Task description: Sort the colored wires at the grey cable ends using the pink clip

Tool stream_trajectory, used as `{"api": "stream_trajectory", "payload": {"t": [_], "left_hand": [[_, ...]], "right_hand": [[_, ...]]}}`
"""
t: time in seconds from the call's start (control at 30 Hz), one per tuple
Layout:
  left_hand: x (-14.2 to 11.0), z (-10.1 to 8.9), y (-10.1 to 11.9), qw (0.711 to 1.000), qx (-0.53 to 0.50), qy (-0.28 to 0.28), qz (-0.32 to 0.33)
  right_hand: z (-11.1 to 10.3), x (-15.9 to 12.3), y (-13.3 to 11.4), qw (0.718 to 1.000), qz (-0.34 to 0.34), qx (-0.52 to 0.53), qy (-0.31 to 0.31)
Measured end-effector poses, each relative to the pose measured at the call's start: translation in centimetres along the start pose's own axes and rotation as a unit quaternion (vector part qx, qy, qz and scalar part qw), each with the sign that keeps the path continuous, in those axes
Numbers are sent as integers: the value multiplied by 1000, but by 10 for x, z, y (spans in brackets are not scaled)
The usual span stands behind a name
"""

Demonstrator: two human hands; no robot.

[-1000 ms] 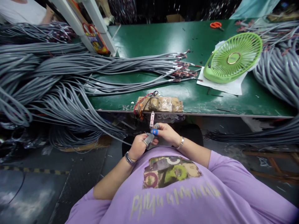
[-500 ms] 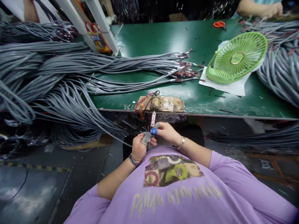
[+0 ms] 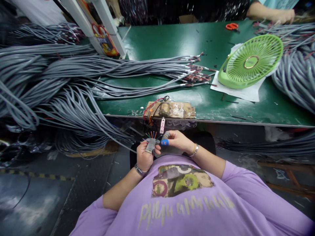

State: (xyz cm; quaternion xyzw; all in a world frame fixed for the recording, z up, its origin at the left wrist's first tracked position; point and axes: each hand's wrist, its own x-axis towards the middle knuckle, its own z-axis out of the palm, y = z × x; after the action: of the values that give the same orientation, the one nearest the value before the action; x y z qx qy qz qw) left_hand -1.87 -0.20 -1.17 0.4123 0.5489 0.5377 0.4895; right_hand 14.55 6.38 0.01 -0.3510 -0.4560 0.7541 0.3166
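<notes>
My left hand (image 3: 145,154) is closed around the end of a grey cable (image 3: 126,149), its thumb in a grey finger cover. Thin coloured wires (image 3: 152,135) fan upward from that grip. Just to the right, my right hand (image 3: 177,141) is pinched, with a blue band on one finger and a grey cover on another. A dark strand (image 3: 159,137) shows between the two hands; whether the right fingers hold it I cannot make out. Behind the hands, a white tag-like strip (image 3: 162,126) hangs below a wooden block (image 3: 180,109) at the table edge.
Bundles of grey cables (image 3: 110,67) cover the left of the green table (image 3: 172,41). A green fan (image 3: 251,62) stands on white paper at the right, near orange-handled scissors (image 3: 231,27). More coiled cables (image 3: 292,72) lie far right. Another person's hand (image 3: 283,16) works at the back.
My left hand has shifted slightly left and the coloured wires now spread more visibly. My right hand has moved a little right and down, widening the gap between the hands.
</notes>
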Motion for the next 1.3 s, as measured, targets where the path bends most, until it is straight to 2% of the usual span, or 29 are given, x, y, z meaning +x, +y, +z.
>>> {"api": "stream_trajectory", "payload": {"t": [0.1,0.17,0.23,0.33,0.4,0.53,0.6,0.7,0.8,1.07,1.3], "left_hand": [[-1,-1,6,1000,-15,-20,-12],[-1,-1,11,998,-19,-60,-32],[1,1,18,991,-35,-110,-66],[6,6,25,977,-65,-166,-116],[10,9,26,971,-85,-182,-131],[17,8,19,965,-103,-193,-145],[21,6,15,964,-100,-195,-151],[25,6,12,960,-109,-201,-162],[27,7,11,954,-129,-209,-172],[28,8,7,953,-147,-192,-184],[27,7,6,950,-140,-214,-176]], "right_hand": [[-11,3,-1,998,15,53,20],[-15,9,-3,992,23,120,38],[-16,15,-7,987,42,156,16],[-8,22,-11,987,47,150,-41],[-2,24,-11,991,13,128,-25],[5,27,-4,987,-89,48,123],[5,29,0,983,-99,44,149],[6,33,0,989,-40,109,94],[10,35,-4,981,16,189,45],[18,39,-8,960,1,265,93],[15,37,-4,954,26,289,74]]}}
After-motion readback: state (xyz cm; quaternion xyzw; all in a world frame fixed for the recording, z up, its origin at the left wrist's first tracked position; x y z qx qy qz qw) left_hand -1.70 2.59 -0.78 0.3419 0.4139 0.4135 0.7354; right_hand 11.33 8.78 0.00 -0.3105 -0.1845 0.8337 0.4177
